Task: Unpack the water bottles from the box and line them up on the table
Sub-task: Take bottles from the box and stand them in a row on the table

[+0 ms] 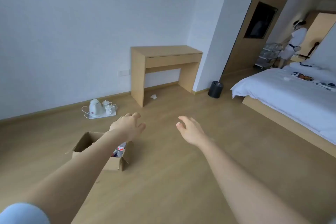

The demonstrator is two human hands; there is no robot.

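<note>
Both empty: left hand point(127, 127) loosely spread above open cardboard box point(113, 164) on near-left floor, right hand point(190, 131) relaxed open. Probably heavy, slick water bottles point(121, 149) inside; best gripped round the body.

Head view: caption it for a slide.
Empty left hand and right hand reach forward; open box holds a bottle, table beyond.

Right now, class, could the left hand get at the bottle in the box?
Probably yes: the box stands open, the bottle shows inside, and the empty left hand hangs near its far side with nothing between.
</note>
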